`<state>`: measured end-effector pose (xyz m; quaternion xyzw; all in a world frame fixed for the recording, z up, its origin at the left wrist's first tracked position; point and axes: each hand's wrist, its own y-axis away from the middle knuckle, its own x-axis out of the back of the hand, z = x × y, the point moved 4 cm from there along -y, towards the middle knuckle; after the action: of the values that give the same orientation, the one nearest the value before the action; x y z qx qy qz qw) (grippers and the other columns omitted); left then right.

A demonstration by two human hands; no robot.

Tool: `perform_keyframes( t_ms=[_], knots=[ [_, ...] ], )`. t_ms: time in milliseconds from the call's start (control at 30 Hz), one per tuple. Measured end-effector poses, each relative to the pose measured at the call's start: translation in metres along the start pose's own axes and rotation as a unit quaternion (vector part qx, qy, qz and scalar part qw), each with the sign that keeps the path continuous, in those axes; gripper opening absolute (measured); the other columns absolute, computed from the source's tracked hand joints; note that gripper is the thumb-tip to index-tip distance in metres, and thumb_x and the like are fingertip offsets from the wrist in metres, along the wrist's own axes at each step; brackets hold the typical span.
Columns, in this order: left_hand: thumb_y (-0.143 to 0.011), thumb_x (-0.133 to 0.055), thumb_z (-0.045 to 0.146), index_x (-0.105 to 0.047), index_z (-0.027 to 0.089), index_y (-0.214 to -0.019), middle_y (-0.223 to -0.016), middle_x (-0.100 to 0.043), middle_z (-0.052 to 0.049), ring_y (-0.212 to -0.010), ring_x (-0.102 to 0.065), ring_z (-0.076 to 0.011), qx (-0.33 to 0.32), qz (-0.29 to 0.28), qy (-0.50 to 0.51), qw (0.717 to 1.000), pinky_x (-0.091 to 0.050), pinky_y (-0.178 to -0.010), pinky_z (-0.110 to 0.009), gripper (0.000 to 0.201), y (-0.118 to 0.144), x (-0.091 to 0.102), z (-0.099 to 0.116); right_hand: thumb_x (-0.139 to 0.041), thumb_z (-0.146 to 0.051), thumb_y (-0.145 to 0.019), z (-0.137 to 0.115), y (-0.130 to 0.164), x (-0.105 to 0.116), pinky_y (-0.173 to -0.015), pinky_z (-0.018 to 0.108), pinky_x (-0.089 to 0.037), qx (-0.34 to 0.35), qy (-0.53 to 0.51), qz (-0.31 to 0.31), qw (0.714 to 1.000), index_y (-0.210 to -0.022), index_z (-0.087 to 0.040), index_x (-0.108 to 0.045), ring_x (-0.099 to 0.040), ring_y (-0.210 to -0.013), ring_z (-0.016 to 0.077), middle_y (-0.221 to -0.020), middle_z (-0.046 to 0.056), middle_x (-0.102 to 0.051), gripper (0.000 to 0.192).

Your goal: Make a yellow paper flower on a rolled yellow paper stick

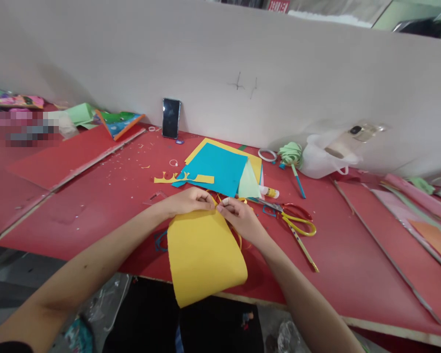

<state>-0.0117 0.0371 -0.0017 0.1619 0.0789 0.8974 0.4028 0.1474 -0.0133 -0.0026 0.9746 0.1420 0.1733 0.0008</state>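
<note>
Both of my hands pinch the far edge of a curved sheet of yellow paper (206, 250), which hangs over the front edge of the table. My left hand (194, 201) grips it from the left, and my right hand (237, 213) holds it close by at its far right corner. The fingertips almost meet there. Beyond them lie blue paper sheets (220, 164) and a cut yellow strip (202, 179). Scissors (297, 223) with red and yellow handles rest right of my right hand, by a glue stick (270, 191) and a pencil (305, 250).
A phone (171, 118) leans on the white partition (206, 63). A tape roll (267, 155), a green paper flower (291, 153) and a white plastic bag (316, 157) stand along the back of the red table (106, 211). Paper scraps dot its left part.
</note>
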Motion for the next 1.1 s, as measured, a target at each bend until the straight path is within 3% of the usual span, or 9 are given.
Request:
perform_keyframes(
  t_ms=[133,667,1100],
  knots=[
    [-0.080,-0.064,0.045,-0.065,0.016,-0.085,-0.079,-0.061,-0.002,-0.068,-0.053,-0.0116,-0.006,0.001,0.001,1.000,-0.038,-0.060,-0.022,0.030,-0.0003,-0.0005,0.0006,-0.053,-0.044,-0.089,0.0015,-0.0007,-0.0003,-0.051,0.024,-0.026,0.017,0.017,-0.008,1.000,-0.075,-0.020,-0.052,-0.038,-0.054,0.0109,-0.060,-0.004,-0.044,0.027],
    [-0.080,-0.064,0.045,-0.065,0.015,-0.085,-0.078,-0.062,-0.002,-0.066,-0.054,-0.0117,0.000,-0.003,0.012,1.000,-0.039,-0.058,-0.022,0.031,0.0022,-0.0006,0.0037,-0.054,-0.038,-0.088,-0.0009,0.0008,-0.0006,-0.056,0.023,-0.034,0.031,-0.005,0.004,1.000,-0.077,-0.020,-0.052,-0.050,-0.062,0.0131,-0.067,-0.002,-0.054,0.021],
    [-0.077,-0.066,0.048,-0.066,0.015,-0.083,-0.075,-0.060,-0.002,-0.063,-0.051,-0.0109,-0.011,0.000,-0.011,1.000,-0.037,-0.058,-0.023,0.034,0.0019,0.0020,0.0051,-0.053,-0.038,-0.090,0.0011,0.0002,-0.0023,-0.057,0.023,-0.034,0.037,-0.004,-0.003,0.999,-0.079,-0.020,-0.052,-0.050,-0.065,0.0133,-0.071,-0.002,-0.053,0.020]
  ],
)
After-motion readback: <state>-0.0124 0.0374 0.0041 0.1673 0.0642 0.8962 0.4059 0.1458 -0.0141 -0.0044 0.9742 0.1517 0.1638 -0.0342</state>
